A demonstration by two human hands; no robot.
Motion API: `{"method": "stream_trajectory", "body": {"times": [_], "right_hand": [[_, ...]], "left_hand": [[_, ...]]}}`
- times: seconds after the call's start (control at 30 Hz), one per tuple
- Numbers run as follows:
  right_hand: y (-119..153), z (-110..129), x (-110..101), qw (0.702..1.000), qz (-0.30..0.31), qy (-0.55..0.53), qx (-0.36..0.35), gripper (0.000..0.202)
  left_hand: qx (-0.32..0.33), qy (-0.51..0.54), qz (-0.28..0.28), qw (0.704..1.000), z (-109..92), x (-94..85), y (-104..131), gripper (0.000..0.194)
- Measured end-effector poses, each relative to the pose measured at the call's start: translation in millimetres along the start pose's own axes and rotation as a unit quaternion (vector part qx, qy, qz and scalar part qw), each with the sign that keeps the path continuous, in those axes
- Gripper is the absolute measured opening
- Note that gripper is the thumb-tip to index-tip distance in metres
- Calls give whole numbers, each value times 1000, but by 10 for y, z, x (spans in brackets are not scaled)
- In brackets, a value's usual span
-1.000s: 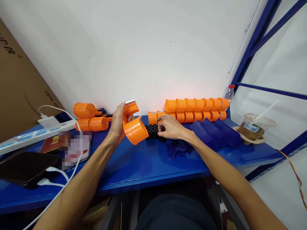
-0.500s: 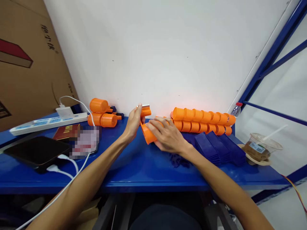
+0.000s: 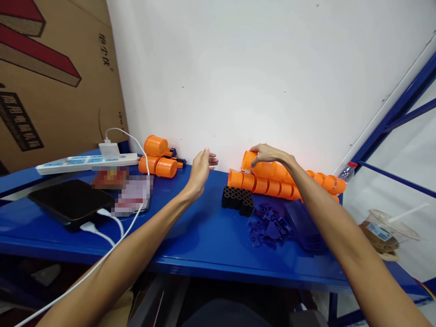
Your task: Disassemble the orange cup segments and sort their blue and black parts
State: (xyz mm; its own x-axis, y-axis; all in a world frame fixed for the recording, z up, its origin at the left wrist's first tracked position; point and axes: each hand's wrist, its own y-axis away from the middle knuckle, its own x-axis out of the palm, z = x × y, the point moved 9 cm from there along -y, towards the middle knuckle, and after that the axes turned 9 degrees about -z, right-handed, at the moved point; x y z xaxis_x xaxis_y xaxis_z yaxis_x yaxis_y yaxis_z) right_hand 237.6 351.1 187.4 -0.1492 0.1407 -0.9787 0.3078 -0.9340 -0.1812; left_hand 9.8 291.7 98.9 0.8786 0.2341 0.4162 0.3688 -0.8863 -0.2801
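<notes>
My right hand (image 3: 267,153) reaches over the left end of the stacked row of orange cups (image 3: 260,184). Its fingers and thumb are closed around one orange cup (image 3: 249,160) on the upper layer. My left hand (image 3: 201,169) hovers above the table near the wall, side-on, with its fingers stretched out and the thumb up. Nothing shows in it, though its palm is partly hidden. Between the hands and nearer to me sits a block of short black tubes (image 3: 237,200). Dark blue plastic parts (image 3: 270,225) lie in a loose pile beside them.
Orange cups with handles (image 3: 156,156) are stacked at the left. Nearby are a power strip (image 3: 88,162), a black device (image 3: 70,204) with white cables and a phone. Flat blue pieces (image 3: 304,227), a drink cup (image 3: 384,231) and a bottle (image 3: 348,171) stand right. A cardboard box (image 3: 61,72) rises left.
The orange cup between my hands is gone from there. My right hand has moved right and up to the cup row, uncovering the black tubes. My left hand has let go of an orange piece.
</notes>
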Motion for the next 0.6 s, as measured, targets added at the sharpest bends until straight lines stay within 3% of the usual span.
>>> {"method": "stream_trajectory", "body": {"times": [0.23, 0.4, 0.5, 0.6], "right_hand": [[-68, -76, 158, 1000, 7, 6, -2, 59], [-17, -76, 230, 997, 24, 78, 5, 74], [-38, -8, 195, 996, 45, 77, 4, 84], [-164, 270, -30, 998, -28, 58, -17, 76]], "left_hand": [[7, -2, -7, 1000, -34, -12, 5, 52], [18, -15, -5, 1000, -49, 13, -8, 47], [25, -58, 40, 997, -49, 110, 36, 33], [127, -205, 103, 965, -153, 249, 166, 29]]}}
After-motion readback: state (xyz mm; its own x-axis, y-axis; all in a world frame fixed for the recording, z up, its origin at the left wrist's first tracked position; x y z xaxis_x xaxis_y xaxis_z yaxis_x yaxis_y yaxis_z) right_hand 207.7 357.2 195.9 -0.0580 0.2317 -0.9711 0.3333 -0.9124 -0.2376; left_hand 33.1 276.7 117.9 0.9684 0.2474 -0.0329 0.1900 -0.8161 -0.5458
